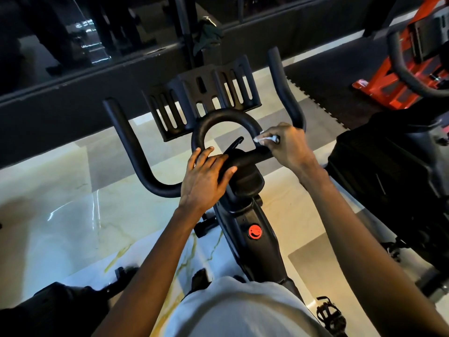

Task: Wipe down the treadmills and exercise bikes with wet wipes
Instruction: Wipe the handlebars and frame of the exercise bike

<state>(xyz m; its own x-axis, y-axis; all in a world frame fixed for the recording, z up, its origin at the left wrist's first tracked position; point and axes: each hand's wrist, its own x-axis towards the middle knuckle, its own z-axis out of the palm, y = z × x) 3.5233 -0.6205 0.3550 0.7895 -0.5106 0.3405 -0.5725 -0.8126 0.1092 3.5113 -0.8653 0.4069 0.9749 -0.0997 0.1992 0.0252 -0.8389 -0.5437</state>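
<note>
Head view looks down over an exercise bike (243, 215) whose handlebar (131, 147) sits in the middle of the scene, just in front of the person.

The right hand (289, 144) has its fingers curled round a bunched white wet wipe (263, 139) and pinches it against the right side of the centre loop (226, 115), where the loop meets the cross bar. The left hand (206, 176) lies flat over the bar's middle with its fingers fairly straight, resting on it rather than gripping.

The wipe is likely soft, light and limp, so it is best kept wadded in the fingertips, with some of it left free to drag along the tube. The bar looks stiff and smooth. It may turn slick once damp, so a steadying palm on the middle seems sensible.

The bike's frame runs from near to far, with its front pointing away from the person. The cross bar runs left to right, both outer horns reach toward the far side, and the loop bulges the same way. The wipe's loose end points left, at the loop.

A slotted holder (201, 98) stands beyond the loop, and a red knob (255, 231) sits on the frame nearer the person.
</note>
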